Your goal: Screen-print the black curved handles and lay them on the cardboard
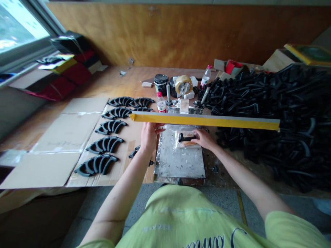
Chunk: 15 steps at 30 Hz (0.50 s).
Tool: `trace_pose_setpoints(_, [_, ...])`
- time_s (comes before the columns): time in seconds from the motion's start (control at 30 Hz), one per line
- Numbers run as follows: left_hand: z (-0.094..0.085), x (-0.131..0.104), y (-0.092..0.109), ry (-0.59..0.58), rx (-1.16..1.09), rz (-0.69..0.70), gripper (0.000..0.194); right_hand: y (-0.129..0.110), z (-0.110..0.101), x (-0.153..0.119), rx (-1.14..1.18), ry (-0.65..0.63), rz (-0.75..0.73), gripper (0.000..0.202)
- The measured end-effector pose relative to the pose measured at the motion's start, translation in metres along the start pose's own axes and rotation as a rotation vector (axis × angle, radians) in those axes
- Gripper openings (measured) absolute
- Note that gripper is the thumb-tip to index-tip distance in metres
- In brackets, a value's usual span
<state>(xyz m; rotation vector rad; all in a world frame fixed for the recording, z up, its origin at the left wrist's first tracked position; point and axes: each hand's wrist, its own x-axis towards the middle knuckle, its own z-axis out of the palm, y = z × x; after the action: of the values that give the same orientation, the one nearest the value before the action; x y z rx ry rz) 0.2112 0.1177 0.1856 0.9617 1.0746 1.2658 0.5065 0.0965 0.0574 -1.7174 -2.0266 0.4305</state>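
My right hand pinches one end of a black curved handle, which sits on a small tape-covered block on the grey metal plate. My left hand is at the plate's left edge, its visible fingers stretched apart toward the right; some fingers are hidden behind a long yellow bar. That bar spans the view above both hands and looks like the front edge of a raised frame. Beside my left wrist another black handle lies partly covered on the cardboard.
Rows of black handles lie on flattened cardboard at left. A large pile of black handles covers the right side. Behind the bar stand a tape roll, a black tub and bottles. Boxes sit near the window.
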Motion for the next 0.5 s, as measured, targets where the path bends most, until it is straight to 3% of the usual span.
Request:
trace_pose_setpoints(0.07, [0.000, -0.017, -0.029, -0.074, 0.019, -0.201, 0.059, -0.026, 0.014, -0.010, -0.058, -0.020, -0.091, 0.018])
trace_pose_setpoints(0.17, [-0.002, -0.051, -0.076, -0.267, 0.058, -0.584, 0.064, -0.071, 0.027, -0.024, -0.089, 0.057, -0.108, 0.009])
trace_pose_setpoints(0.23, [-0.008, -0.070, -0.099, -0.257, 0.036, -0.670, 0.062, -0.096, 0.035, -0.036, -0.044, 0.017, -0.245, 0.013])
trace_pose_setpoints(0.3, [-0.025, -0.082, -0.112, -0.178, 0.047, -0.654, 0.056, -0.105, 0.039, -0.047, 0.031, -0.095, -0.425, 0.020])
trace_pose_setpoints(0.33, [-0.039, -0.084, -0.115, -0.130, 0.077, -0.630, 0.053, -0.100, 0.037, -0.051, 0.057, -0.131, -0.463, 0.024])
trace_pose_setpoints(0.4, [-0.077, -0.086, -0.118, -0.010, 0.165, -0.568, 0.050, -0.070, 0.027, -0.060, 0.020, -0.109, -0.355, 0.030])
trace_pose_setpoints(0.5, [-0.148, -0.087, -0.123, 0.267, 0.333, -0.523, 0.050, 0.007, -0.002, -0.077, -0.263, 0.018, 0.084, 0.037])
